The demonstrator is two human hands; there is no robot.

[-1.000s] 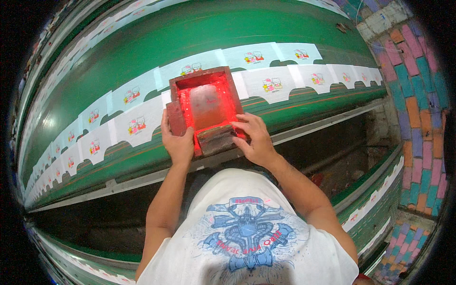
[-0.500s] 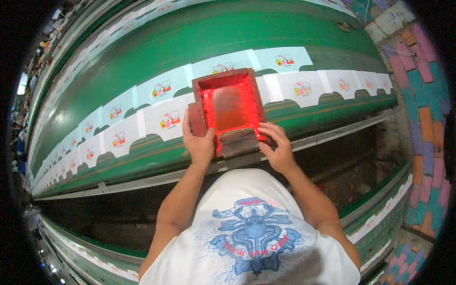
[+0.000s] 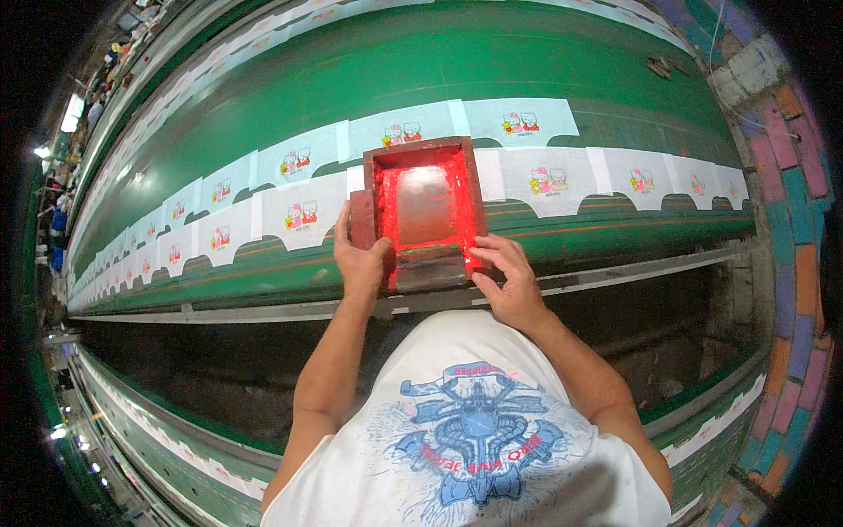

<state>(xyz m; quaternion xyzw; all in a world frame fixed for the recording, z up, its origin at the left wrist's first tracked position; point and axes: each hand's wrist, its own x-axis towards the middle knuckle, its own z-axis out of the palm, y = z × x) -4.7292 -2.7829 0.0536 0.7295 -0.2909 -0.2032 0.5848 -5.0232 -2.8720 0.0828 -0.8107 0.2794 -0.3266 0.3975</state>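
Observation:
A small screen-printing frame point(image 3: 474, 189) with dark red wooden sides is in front of me. Wet red ink lines its inner edges around a greyish mesh point(image 3: 423, 204). Across its near end sits a dark, ink-stained piece point(image 3: 428, 266). My left hand point(image 3: 360, 263) grips the near left corner, thumb on the frame and fingers along a block on its outer side. At the near right corner, my right hand point(image 3: 507, 274) closes its fingers and thumb on the rim. The frame covers part of the near row of white cut fabric pieces point(image 3: 299, 215); whatever is beneath it is hidden.
The long green printing table point(image 3: 615, 97) carries a second row of pale blue printed pieces point(image 3: 518, 121) just beyond. A metal rail point(image 3: 606, 279) runs along its near edge. Behind me is another green table point(image 3: 720, 448); coloured bricks point(image 3: 795, 255) line the right side.
My view has turned slightly, so the table and fabric rows shift in the picture. The frame looks straighter and stays in both hands over the near row.

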